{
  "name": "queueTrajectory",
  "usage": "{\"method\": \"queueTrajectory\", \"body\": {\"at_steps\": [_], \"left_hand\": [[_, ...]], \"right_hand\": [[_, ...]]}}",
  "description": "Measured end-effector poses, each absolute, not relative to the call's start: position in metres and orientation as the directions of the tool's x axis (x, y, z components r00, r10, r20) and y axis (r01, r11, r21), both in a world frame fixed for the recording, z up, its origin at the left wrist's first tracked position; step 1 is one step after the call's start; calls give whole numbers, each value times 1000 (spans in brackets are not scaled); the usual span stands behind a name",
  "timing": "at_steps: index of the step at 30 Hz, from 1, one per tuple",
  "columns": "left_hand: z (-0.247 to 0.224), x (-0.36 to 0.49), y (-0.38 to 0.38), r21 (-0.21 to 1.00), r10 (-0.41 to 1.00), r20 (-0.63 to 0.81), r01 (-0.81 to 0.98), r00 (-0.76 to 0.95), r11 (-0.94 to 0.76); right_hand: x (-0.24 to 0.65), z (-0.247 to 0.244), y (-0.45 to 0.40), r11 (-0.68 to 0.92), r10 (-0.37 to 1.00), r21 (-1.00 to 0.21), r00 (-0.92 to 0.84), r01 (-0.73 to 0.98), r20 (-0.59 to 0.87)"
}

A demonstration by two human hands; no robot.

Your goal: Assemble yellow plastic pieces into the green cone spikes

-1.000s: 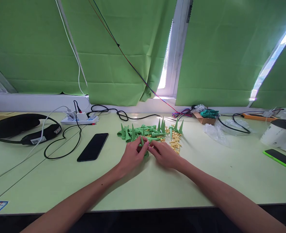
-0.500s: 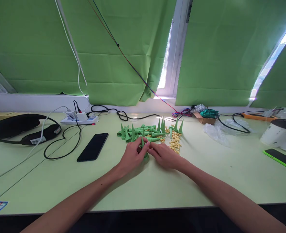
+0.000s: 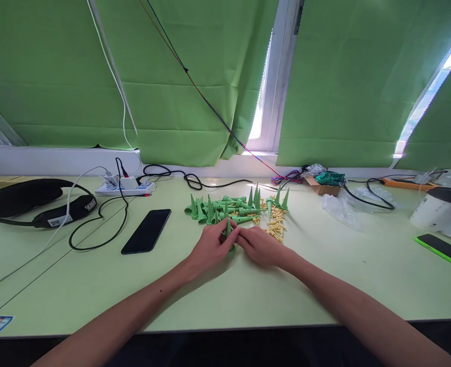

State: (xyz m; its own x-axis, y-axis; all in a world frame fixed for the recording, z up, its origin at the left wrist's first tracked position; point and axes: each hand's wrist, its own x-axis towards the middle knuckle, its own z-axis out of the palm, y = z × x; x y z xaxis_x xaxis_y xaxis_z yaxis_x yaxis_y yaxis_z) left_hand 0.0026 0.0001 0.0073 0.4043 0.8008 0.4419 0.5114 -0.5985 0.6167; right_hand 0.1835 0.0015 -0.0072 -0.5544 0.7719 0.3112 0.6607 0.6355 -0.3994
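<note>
- A person's left hand (image 3: 209,245) pinches an upright green cone (image 3: 229,228) near the table's front-center; the right hand's (image 3: 261,245) fingers press close beside it, their grip hidden.
- Beyond, loose green cones (image 3: 201,214) and tan pegs (image 3: 276,224) lie heaped, several cones upright.
- Tabletop separates hands from the table's (image 3: 225,311) front edge; a phone (image 3: 146,232) lies left.

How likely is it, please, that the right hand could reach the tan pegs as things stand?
Probably yes: the tan pegs lie just beyond the right hand, and nothing seems to block the nearer ones, though its fingertips are busy against the left hand by a green cone.
</note>
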Motion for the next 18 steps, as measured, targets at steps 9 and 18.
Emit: {"method": "queueTrajectory", "body": {"at_steps": [9,18], "left_hand": [[7,3,-1,580,796,423,546,433,-605],[6,1,-1,557,780,421,547,463,-625]], "right_hand": [[184,-4,0,629,777,-379,-562,678,283],[183,-3,0,620,785,-363,-562,696,261]]}}
